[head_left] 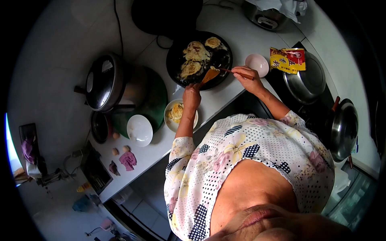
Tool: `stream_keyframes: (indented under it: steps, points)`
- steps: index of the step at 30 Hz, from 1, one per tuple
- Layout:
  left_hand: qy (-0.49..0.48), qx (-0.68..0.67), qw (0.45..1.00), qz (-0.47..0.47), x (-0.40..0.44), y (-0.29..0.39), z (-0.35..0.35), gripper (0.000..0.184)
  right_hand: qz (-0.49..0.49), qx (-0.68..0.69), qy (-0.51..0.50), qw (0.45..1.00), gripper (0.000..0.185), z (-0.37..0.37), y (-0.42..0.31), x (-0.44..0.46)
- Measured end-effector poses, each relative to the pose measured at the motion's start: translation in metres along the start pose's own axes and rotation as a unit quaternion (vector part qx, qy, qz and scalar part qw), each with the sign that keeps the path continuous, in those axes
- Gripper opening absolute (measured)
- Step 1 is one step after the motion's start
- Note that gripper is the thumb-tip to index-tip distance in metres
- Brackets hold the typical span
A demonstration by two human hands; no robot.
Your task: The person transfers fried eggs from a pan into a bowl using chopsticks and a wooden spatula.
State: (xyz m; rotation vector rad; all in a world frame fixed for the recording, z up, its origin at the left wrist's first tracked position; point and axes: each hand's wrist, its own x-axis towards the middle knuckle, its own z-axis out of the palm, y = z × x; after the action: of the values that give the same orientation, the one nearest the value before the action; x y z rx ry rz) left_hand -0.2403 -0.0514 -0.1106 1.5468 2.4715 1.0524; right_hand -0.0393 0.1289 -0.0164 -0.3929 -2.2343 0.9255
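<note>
A black round electric griddle [225, 54] holds several fried eggs, one of them this egg [196, 51] in the upper middle. My left hand [191, 96] is closed around the handle of a wooden spatula [210, 75], whose blade is over the griddle's lower right. Dark chopsticks [243, 75] are gripped in my right hand [248, 79]. Their tips reach the spatula's blade, where a small bit of egg [215, 68] shows. Below the griddle, beside my left forearm, a plate [169, 122] carries a cooked egg [175, 113].
A pink bowl [257, 65] stands right of the griddle. Further right, a yellow seasoning packet [288, 60] lies on a metal lid [307, 80]. Leftward are a lidded pot [103, 82], a white bowl [140, 130], loose eggs [125, 148] and a purple cloth [128, 160].
</note>
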Motion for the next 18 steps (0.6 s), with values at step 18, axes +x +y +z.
stream_keyframes:
  steps: [18]
  points:
    - [0.025,0.016,1.0,0.0,-0.003,-0.001,0.002,0.032,-0.011,-0.049,0.052,0.997,0.015,-0.008,0.002,0.001]
